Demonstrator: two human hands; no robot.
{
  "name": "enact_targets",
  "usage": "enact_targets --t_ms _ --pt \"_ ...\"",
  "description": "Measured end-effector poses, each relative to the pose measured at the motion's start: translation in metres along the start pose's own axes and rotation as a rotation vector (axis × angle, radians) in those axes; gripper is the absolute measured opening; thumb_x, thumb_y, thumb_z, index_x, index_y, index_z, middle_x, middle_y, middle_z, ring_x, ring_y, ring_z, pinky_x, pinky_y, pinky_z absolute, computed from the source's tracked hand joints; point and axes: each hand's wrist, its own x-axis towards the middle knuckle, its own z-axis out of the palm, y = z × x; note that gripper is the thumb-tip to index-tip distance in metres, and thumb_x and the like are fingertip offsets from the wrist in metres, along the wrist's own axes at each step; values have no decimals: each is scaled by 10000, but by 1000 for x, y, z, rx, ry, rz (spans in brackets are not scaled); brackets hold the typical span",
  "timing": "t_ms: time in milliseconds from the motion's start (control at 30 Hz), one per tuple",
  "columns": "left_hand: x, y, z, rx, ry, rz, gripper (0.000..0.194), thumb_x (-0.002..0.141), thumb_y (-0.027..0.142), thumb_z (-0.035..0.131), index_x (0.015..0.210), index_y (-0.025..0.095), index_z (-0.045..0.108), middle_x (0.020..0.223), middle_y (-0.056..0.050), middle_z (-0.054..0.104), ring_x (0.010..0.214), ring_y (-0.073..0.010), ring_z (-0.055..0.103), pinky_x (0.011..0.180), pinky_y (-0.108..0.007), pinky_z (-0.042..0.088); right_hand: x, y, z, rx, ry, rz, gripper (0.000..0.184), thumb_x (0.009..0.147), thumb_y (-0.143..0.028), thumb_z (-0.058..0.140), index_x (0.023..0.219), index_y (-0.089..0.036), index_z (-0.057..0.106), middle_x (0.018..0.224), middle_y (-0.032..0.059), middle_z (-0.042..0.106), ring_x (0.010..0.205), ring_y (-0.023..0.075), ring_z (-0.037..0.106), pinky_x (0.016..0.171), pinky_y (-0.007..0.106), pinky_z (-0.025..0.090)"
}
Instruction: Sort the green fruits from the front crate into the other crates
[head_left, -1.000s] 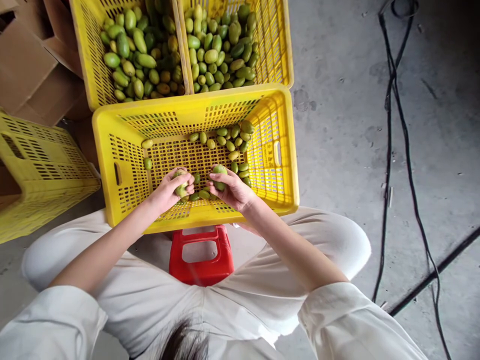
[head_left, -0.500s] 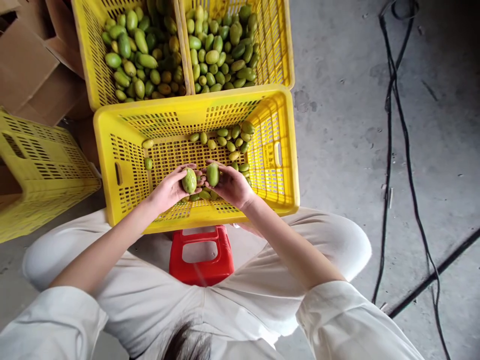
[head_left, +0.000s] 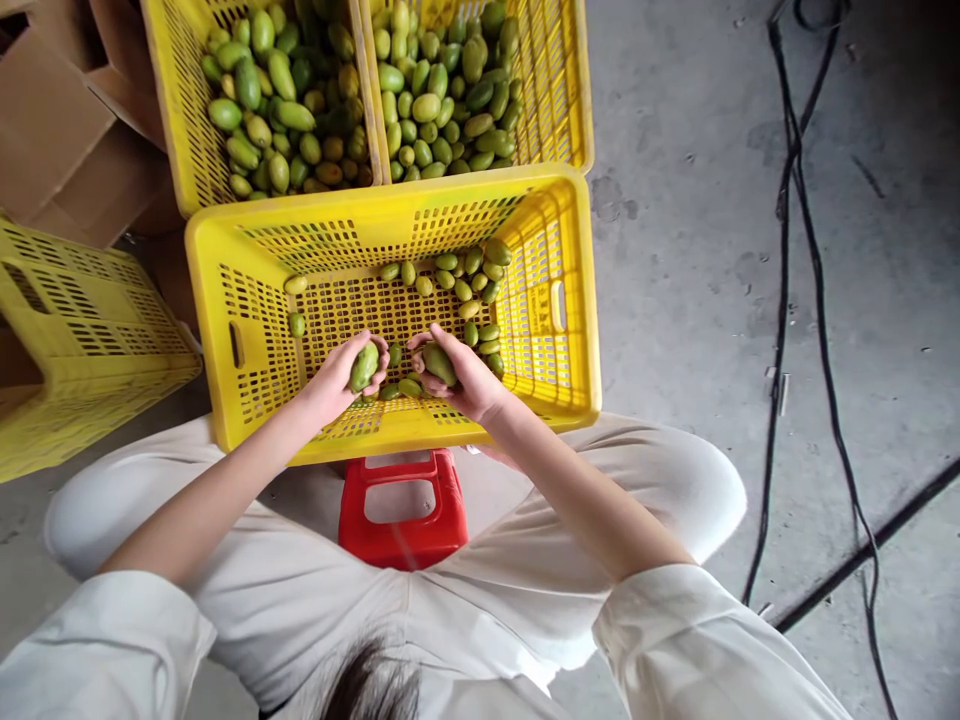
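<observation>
Over the near yellow crate (head_left: 390, 435), my left hand (head_left: 337, 372) is closed around a green oval fruit (head_left: 364, 367). Facing it, my right hand (head_left: 466, 378) grips another green fruit (head_left: 438, 364), its fingers curled underneath. A small gap parts the two hands. On the crate's slatted floor, more green fruits (head_left: 410, 387) lie just below the hands, partly covered by them. A looser group of fruits (head_left: 474, 272) sits along the crate's right side. Two single fruits (head_left: 296, 285) rest toward its left wall.
Behind the near crate, a yellow crate with a divider (head_left: 379, 120) holds many green fruits (head_left: 281, 100) in both halves. Another yellow crate (head_left: 112, 330) and cardboard boxes (head_left: 60, 130) stand at left. A red stool (head_left: 401, 540) is between my legs. Black cables (head_left: 784, 290) cross the floor at right.
My hands have drawn slightly apart. Each fruit has been turned in its hand, and the fingers have closed further around them.
</observation>
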Motion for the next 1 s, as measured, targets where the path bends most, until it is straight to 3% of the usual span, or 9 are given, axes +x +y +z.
enact_targets --t_ms 133,200,333,500,567,700,800,900,1000 --pt "2 4 2 -112 38 -27 122 830 263 596 880 164 647 754 -56 667 683 -171 656 561 -256 512 2 -5 -2 173 41 -2 163 864 -327 526 937 -201 600 731 1 627 596 136 575 492 238 473" --pt "2 4 1 -97 48 16 122 791 210 650 905 171 647 787 -46 678 707 -163 666 606 -256 531 3 -7 -2 193 62 -19 170 828 -237 524 981 -209 593 756 -4 638 650 150 608 570 272 530" --pt "-2 1 0 -43 18 81 288 658 177 818 859 175 611 805 6 653 646 -110 643 565 -220 512 1 -5 -1 172 54 -51 261 713 -132 653 958 -199 594 775 -25 639 646 111 600 566 221 512" --pt "-5 -2 -1 22 -31 -12 313 650 250 843 749 157 561 636 39 575 422 -47 494 381 -154 321 -1 5 -1 54 33 3 289 645 -201 791 760 -187 525 615 -67 537 443 36 402 354 129 199" --pt "-3 -2 -1 39 -23 -60 286 714 322 792 725 149 566 577 35 545 379 -47 452 355 -160 290 0 7 -2 8 60 17 324 664 -280 805 726 -189 500 587 -69 516 407 31 355 338 142 147" --pt "1 1 1 -51 13 -115 229 830 351 611 775 129 623 637 -36 611 499 -124 585 451 -230 466 3 3 -3 28 83 24 256 782 -386 701 752 -188 542 628 -24 572 469 79 476 363 180 316" --pt "3 2 -1 -100 21 -57 158 796 240 619 903 130 655 780 -68 682 690 -165 672 624 -270 555 4 -3 -4 95 50 -1 113 816 -308 607 860 -203 601 725 2 646 674 149 624 554 250 523" --pt "2 2 -3 -42 -15 9 239 724 218 742 929 141 646 825 -55 692 747 -157 681 674 -256 559 2 -6 -5 89 38 -65 141 770 -234 653 905 -211 618 819 -2 672 783 147 652 687 264 565" --pt "-2 3 -4 2 -68 8 311 668 248 824 846 170 582 743 10 633 599 -95 612 507 -188 474 -1 -5 -3 54 2 -62 275 692 -202 763 921 -209 611 799 -29 632 727 112 632 614 208 538"
